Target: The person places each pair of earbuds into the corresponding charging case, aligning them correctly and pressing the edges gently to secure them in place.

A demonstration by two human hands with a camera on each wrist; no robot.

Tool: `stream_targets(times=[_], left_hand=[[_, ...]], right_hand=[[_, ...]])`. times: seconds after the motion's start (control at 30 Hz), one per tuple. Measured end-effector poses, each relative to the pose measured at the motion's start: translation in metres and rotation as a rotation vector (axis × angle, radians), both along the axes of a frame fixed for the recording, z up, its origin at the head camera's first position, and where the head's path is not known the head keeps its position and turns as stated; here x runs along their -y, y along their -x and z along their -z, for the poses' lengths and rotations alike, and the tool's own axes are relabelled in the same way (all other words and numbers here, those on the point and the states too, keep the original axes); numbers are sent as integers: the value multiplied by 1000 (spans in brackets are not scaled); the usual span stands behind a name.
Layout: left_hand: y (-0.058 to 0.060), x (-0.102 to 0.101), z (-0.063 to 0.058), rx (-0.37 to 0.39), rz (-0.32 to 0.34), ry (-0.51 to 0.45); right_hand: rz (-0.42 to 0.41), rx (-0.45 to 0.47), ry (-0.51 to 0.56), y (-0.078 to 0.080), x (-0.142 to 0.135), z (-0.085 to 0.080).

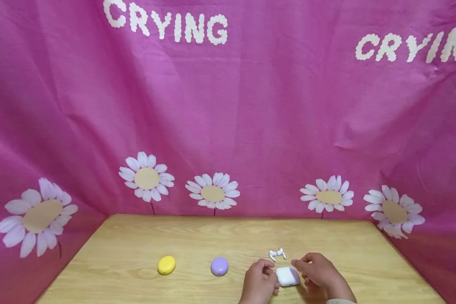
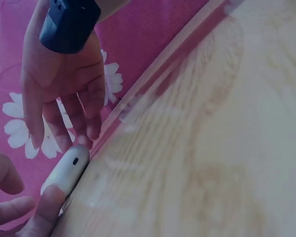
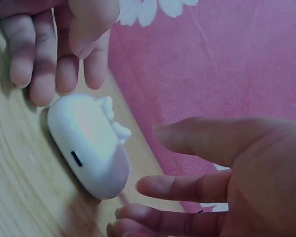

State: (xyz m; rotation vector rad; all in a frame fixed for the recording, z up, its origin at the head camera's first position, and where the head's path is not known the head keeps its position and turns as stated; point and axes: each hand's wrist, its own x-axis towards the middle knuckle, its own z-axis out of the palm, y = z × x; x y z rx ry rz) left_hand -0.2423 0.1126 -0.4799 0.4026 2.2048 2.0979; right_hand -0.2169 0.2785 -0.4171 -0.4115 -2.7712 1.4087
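Note:
A white earbud case lies closed on the wooden table between the two hands. The left hand is at its left end, fingers loosely extended; in the left wrist view one fingertip overlaps the case, and whether it touches cannot be told. Apart from the case's right end, the right hand hovers with loose fingers and holds nothing. A small dark port shows on the case in the right wrist view, with a shadow across one end. Just behind the case lie two white earbuds.
To the left, a round purple case and a round yellow case sit apart on the table. A pink cloth with daisies and lettering hangs behind the table and at both sides.

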Motion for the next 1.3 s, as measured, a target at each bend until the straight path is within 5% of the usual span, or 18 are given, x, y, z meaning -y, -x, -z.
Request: stream_targets(times=[0.33, 0.6, 1.03, 1.3], left_hand=[[-3, -1, 0, 6, -10, 36], [-4, 2, 3, -40, -26, 97], [0, -5, 0, -102, -18, 100], [-1, 1, 1, -62, -24, 108]], right_hand=[[20, 40, -10, 0, 1, 7], [41, 70, 105, 0, 9, 9], [27, 52, 25, 3, 5, 4], [10, 94, 81, 2, 9, 7]])
